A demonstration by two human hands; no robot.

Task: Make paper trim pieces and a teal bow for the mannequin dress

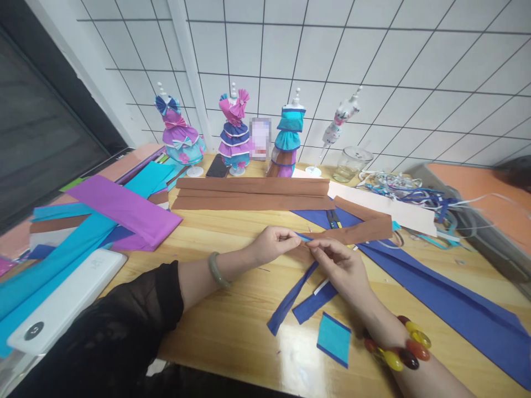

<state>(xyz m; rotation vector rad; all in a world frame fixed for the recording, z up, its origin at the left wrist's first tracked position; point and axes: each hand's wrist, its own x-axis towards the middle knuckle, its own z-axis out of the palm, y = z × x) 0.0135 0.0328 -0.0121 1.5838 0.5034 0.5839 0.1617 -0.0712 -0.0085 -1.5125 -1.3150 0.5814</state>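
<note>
My left hand (276,244) and my right hand (339,265) meet near the middle of the table, fingertips pinched on a small blue strip (305,237). A narrow dark blue strip (292,298) trails below the fingers. Beside it, partly under my right hand, lies a second dark blue strip (315,303) with a white edge. Nearer to me rests a turquoise square (334,339) with dark blue borders. A folded brown strip (365,228) passes just behind my right hand, next to dark-handled snips (333,219).
Small dress forms (237,135) stand along the tiled wall, near a glass jar (352,164). Folded fabrics (124,210) and a white device (68,301) lie left. Tangled ribbons (406,190) and a long blue cloth (448,301) lie right. A brown strip (253,193) stretches across the back.
</note>
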